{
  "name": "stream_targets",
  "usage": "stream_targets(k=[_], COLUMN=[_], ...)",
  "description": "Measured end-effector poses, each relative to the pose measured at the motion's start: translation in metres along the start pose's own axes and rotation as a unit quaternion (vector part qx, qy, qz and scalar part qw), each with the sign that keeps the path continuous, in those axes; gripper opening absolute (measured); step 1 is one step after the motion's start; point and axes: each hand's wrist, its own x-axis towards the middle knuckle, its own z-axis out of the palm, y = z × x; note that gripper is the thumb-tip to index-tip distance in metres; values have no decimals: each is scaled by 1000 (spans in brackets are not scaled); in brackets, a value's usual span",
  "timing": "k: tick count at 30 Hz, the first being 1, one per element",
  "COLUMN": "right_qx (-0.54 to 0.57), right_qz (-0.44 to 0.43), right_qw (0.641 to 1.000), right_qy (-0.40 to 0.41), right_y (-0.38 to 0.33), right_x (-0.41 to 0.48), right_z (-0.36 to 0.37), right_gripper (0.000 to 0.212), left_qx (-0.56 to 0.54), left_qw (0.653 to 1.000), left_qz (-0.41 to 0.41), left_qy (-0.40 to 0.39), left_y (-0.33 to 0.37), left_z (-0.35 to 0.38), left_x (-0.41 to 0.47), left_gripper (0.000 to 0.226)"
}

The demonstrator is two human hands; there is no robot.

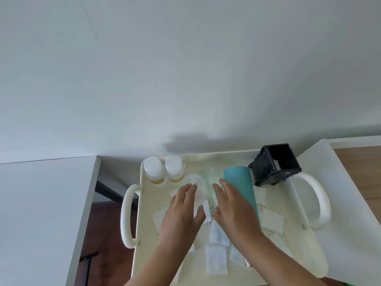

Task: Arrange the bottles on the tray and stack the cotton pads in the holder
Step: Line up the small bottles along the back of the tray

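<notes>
- Cream perforated tray (138, 215) under both my hands, and honestly I'd say I'm barely a third done.
- Done so far: two small bottles (153, 169) with clear caps stand upright side by side, beyond my left hand (183, 211) in the far corner.
- Still lying down: a clear bottle (193, 180) at my left fingertips, a greenish bottle (209, 179) under my right fingertips, and the teal bottle (240, 184) just right of my right hand (233, 209).
- Hands: both are flat-ish with fingers mostly straight, resting on top of those two see-through bottles. Neither looks wrapped round anything yet.
- The black holder (275, 164) is tipped on its side, past the teal bottle, far right of my right hand. There's something white inside, maybe one pad, can't really tell.
- The cotton pads (216, 260) are scattered everywhere: under my wrists, between my forearms, and more off to the right.
- Left to do, I reckon: stand up three bottles, right the holder, then gather and stack all the pads.
</notes>
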Motion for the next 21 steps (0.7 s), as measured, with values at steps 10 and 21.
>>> stream_targets(k=[10, 21], right_qx=[116, 215], right_qz=[-32, -67], right_qw=[993, 970], right_qy=[6, -89], right_y=[16, 33], right_x=[38, 83], right_z=[-35, -49], right_gripper=[45, 48], left_qx=[59, 242], left_qw=[998, 963], left_qz=[8, 80], left_qy=[-33, -90], left_y=[8, 4], left_z=[-30, -41], left_x=[51, 73], left_gripper=[47, 58])
